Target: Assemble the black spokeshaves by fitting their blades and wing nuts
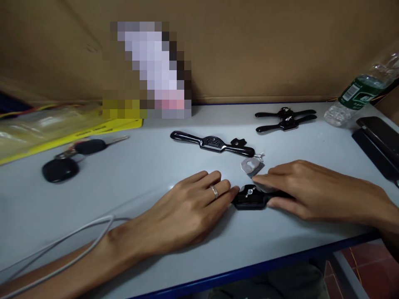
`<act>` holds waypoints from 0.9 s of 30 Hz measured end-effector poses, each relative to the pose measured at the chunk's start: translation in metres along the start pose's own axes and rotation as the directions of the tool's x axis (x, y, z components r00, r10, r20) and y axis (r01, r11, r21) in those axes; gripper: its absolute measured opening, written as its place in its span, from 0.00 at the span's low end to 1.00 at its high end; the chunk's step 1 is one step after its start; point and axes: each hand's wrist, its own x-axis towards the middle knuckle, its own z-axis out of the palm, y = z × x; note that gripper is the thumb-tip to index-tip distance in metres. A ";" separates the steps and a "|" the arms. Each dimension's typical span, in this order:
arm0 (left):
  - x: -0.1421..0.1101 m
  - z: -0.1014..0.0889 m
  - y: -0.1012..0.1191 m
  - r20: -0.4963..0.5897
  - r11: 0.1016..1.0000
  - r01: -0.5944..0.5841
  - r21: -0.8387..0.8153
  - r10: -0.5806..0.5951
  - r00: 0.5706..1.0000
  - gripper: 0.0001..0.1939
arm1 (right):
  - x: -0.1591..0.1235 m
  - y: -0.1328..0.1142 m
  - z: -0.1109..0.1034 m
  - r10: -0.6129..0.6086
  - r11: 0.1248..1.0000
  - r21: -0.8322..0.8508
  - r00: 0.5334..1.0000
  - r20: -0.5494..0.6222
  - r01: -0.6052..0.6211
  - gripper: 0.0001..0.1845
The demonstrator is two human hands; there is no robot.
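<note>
A black spokeshave lies flat near the front of the table, a small silver wing screw on its middle. My left hand, a ring on one finger, closes over its left handle, which is mostly hidden. My right hand grips the other handle between thumb and fingers. Just behind are a loose silver blade and a small wing screw. A second spokeshave lies beyond them without its blade, beside a black cap plate.
Two more spokeshaves lie at the back right, near a tilted plastic bottle and a dark phone. On the left are keys and a yellow-edged bag. A white cable crosses my left forearm. Cardboard stands behind.
</note>
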 end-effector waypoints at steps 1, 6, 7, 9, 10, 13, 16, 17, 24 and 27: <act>0.000 0.000 0.000 -0.004 1.000 0.003 0.000 -0.003 1.000 0.10 | 0.000 0.000 0.000 -0.012 1.000 -0.024 0.999 -0.041 0.011 0.10; 0.001 0.004 0.000 -0.027 1.000 0.016 -0.020 -0.017 0.999 0.11 | 0.005 -0.001 0.010 -0.139 0.972 -0.214 0.970 -0.201 0.095 0.09; 0.001 0.004 0.000 -0.032 1.000 0.014 -0.019 -0.015 0.999 0.11 | 0.007 -0.002 0.014 -0.168 0.962 -0.249 0.961 -0.219 0.112 0.09; 0.001 0.006 0.000 -0.040 1.000 0.009 -0.022 -0.010 0.999 0.10 | 0.011 -0.002 0.022 -0.222 0.941 -0.309 0.939 -0.261 0.137 0.09; 0.000 0.007 0.000 -0.038 1.000 0.007 -0.025 -0.008 0.999 0.10 | 0.012 -0.001 0.025 -0.245 0.932 -0.331 0.928 -0.280 0.146 0.10; 0.000 0.007 0.001 -0.029 0.999 0.009 -0.032 -0.010 1.000 0.10 | 0.015 0.000 0.030 -0.281 0.919 -0.363 0.904 -0.322 0.157 0.15; 0.001 0.005 0.001 -0.021 0.999 0.005 -0.036 -0.006 1.000 0.11 | 0.016 0.002 0.030 -0.304 0.910 -0.379 0.895 -0.327 0.170 0.18; 0.001 0.004 0.001 -0.018 0.999 0.007 -0.039 -0.007 1.000 0.11 | 0.016 0.002 0.031 -0.315 0.905 -0.385 0.892 -0.324 0.180 0.18; 0.001 0.005 0.001 -0.022 0.999 0.014 -0.049 -0.015 1.000 0.13 | 0.021 -0.001 0.042 -0.343 0.892 -0.420 0.858 -0.383 0.169 0.17; 0.000 0.007 0.003 -0.028 0.999 0.033 -0.021 -0.034 0.999 0.11 | 0.021 0.002 0.040 -0.296 0.913 -0.385 0.873 -0.388 0.139 0.17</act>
